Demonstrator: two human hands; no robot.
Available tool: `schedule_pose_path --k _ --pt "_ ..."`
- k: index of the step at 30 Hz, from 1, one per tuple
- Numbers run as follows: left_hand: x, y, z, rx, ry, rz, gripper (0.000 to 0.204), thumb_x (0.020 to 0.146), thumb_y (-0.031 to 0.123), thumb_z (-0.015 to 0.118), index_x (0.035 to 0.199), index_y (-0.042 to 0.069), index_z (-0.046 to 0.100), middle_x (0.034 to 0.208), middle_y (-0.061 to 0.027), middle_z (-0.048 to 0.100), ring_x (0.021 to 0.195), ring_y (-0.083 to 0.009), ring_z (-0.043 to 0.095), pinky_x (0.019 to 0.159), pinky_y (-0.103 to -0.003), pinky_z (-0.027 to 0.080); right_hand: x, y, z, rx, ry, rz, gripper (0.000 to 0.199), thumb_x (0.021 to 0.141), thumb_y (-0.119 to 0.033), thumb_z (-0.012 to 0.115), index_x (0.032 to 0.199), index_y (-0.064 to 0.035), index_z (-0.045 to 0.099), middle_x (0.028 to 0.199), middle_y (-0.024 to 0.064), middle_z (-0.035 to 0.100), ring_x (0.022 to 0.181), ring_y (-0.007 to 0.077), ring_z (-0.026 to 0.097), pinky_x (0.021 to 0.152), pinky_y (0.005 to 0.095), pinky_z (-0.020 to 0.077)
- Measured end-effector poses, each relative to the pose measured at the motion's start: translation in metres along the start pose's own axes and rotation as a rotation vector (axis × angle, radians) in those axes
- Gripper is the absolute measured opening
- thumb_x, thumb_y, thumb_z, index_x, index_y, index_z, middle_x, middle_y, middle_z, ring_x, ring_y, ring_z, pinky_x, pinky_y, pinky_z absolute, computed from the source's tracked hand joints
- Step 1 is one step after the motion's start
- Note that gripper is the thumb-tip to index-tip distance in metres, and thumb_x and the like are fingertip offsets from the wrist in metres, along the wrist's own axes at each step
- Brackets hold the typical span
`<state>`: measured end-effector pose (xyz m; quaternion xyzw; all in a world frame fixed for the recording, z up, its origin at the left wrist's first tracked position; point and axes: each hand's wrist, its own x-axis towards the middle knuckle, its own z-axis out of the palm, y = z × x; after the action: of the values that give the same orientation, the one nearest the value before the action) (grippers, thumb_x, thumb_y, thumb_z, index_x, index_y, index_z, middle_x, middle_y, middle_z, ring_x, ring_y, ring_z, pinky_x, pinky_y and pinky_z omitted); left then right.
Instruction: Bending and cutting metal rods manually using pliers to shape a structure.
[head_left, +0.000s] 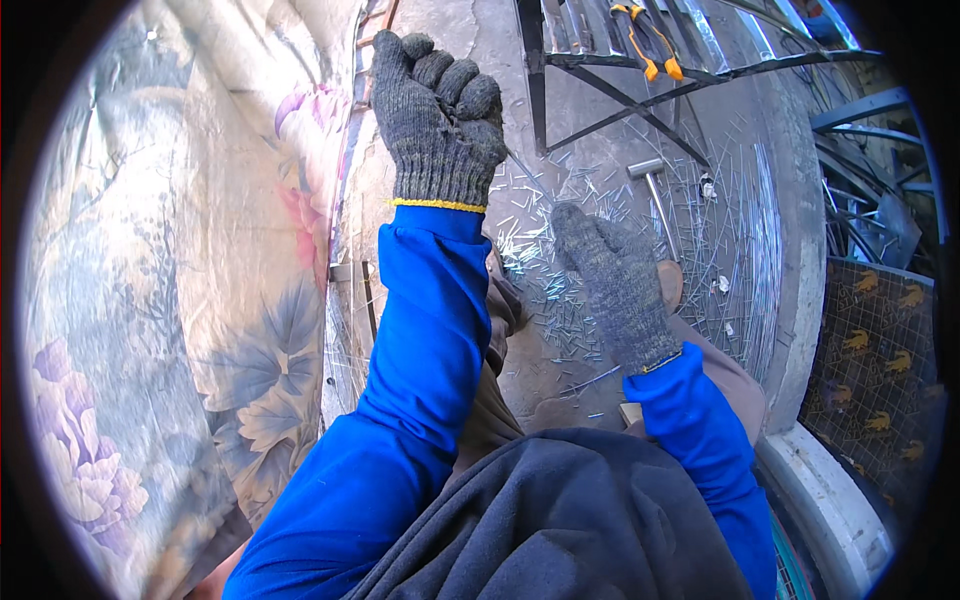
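Note:
My left hand [438,115], in a dark grey knitted glove with a yellow cuff edge, is raised with its fingers curled closed. A thin metal rod [528,172] shows beside its lower edge; whether the hand grips it I cannot tell. My right hand [618,285], gloved alike, is lower and to the right, above many short cut metal pieces [555,285] strewn on the floor. Its fingers look bent and drawn together, and what they may hold is hidden. Just beyond the right hand lies a hammer [656,200] with a metal head.
A black metal stand [600,70] at the far side carries pliers [648,45] with yellow-orange handles. Long thin wires [765,250] lie on the right. Floral cloth [190,300] covers the left side. A dark patterned sheet [870,370] and metal bars [865,108] are at far right.

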<state>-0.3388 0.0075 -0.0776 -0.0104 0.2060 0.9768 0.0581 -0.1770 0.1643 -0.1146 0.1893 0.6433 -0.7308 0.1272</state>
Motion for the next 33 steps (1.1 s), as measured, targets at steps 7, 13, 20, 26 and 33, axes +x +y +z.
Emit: schedule_pose_path --k 7,13,20,26,33 --pt "-0.001 -0.003 0.007 0.026 0.031 0.055 0.033 0.105 0.041 0.055 0.085 0.015 0.055 0.057 0.0075 0.035 0.045 -0.0077 0.032 0.041 -0.025 0.026 0.003 -0.005 -0.006 -0.145 0.103 -0.171 0.042 0.100 -0.041 0.067 0.094 0.0006 0.073 0.072 0.0090 0.064 0.066 0.0160 0.056 0.063 0.0371 0.0466" --pt "-0.005 -0.001 0.009 -0.012 0.062 0.080 0.035 0.104 0.042 0.058 0.085 0.013 0.056 0.058 0.0068 0.039 0.047 -0.0089 0.034 0.042 -0.026 0.027 0.008 -0.007 -0.005 -0.563 0.157 -0.400 0.037 0.103 -0.038 0.063 0.097 -0.0035 0.074 0.078 0.0183 0.067 0.068 0.0340 0.066 0.063 0.0434 0.0496" --pt "-0.010 -0.002 0.013 -0.037 0.064 0.077 0.035 0.105 0.040 0.058 0.082 0.014 0.055 0.056 0.0067 0.034 0.045 -0.0086 0.031 0.040 -0.025 0.025 0.002 -0.001 -0.003 -0.480 0.176 -0.538 0.031 0.103 -0.032 0.063 0.092 -0.0044 0.073 0.077 0.0184 0.067 0.066 0.0373 0.066 0.060 0.0439 0.0490" --pt "-0.012 -0.005 0.017 0.110 0.199 0.163 0.034 0.106 0.041 0.055 0.084 0.015 0.053 0.055 0.0072 0.031 0.044 -0.0081 0.030 0.040 -0.024 0.024 0.004 0.004 -0.004 -0.550 0.160 -0.594 0.030 0.103 -0.029 0.064 0.091 -0.0032 0.074 0.076 0.0179 0.067 0.064 0.0346 0.066 0.058 0.0427 0.0482" --pt "-0.012 -0.005 0.016 0.099 0.191 0.143 0.035 0.106 0.042 0.054 0.084 0.016 0.050 0.055 0.0076 0.029 0.044 -0.0074 0.028 0.040 -0.024 0.023 -0.002 0.001 -0.001 -0.490 0.194 -0.627 0.028 0.102 -0.025 0.067 0.087 -0.0023 0.072 0.070 0.0171 0.063 0.057 0.0296 0.062 0.054 0.0408 0.0452"
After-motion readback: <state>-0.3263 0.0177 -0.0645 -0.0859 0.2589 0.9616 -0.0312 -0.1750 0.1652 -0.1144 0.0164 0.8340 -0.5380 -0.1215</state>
